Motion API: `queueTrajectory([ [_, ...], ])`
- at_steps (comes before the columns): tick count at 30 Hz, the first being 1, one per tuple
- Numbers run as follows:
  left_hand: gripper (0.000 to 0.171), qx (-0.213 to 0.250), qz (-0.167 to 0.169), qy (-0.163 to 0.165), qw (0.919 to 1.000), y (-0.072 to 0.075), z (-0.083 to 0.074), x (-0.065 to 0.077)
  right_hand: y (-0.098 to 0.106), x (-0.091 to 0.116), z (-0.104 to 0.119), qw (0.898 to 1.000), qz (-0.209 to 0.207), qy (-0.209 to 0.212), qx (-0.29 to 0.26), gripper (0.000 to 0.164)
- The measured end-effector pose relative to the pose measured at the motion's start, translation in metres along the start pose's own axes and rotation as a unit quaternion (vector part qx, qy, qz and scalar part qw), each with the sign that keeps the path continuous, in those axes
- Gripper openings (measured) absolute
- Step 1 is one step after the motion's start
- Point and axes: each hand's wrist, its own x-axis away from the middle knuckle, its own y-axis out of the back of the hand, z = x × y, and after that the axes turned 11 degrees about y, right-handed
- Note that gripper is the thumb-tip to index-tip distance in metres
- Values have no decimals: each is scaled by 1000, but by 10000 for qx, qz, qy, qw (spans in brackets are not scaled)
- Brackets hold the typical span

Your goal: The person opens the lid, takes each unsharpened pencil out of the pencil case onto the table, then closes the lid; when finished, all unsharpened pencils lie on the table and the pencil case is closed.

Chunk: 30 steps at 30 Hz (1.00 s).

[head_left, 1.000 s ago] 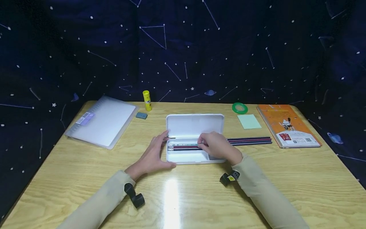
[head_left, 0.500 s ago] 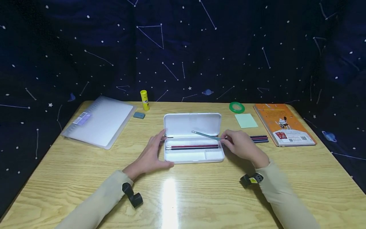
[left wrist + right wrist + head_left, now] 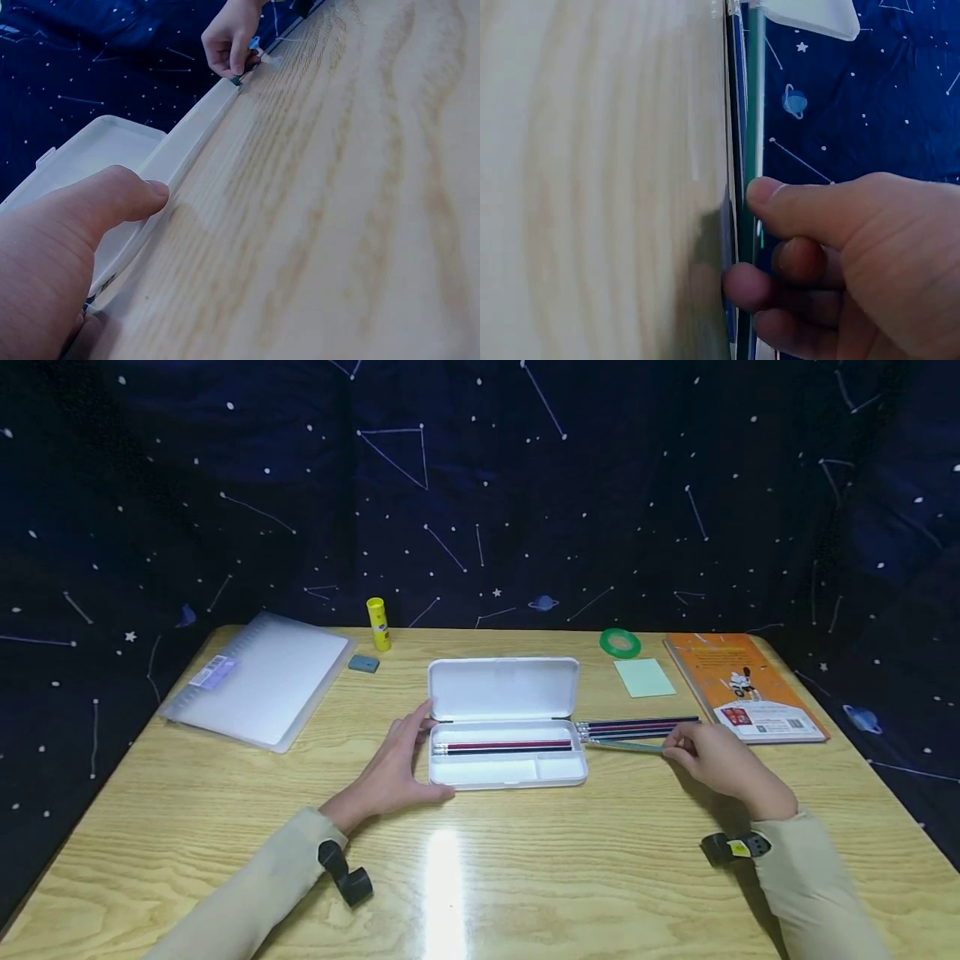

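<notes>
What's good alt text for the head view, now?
A right hand pinches a blue-green pencil beside darker pencils, while the left hand holds an open white pencil case. Around them on a wooden table: a folder, glue stick, eraser, green tape roll, sticky notes and an orange book.

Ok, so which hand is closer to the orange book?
The right hand: it pinches a green pencil near the front left corner of the orange book. The left hand is farther away, holding the left end of the white case.
</notes>
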Motion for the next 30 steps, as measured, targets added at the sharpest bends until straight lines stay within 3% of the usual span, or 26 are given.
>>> queueTrajectory([
  [7,122,-11,-19,-2,10000,-2,2,3,-7,-3,3,9997,123,-61,-195,5],
  [21,123,-95,6,-90,9999,1,0,0,-6,-16,-5,9991,-31,-65,-418,17],
  [30,123,-54,-2,-117,9999,1,-1,0,-5,-21,-3,9989,62,-150,-451,14],
])
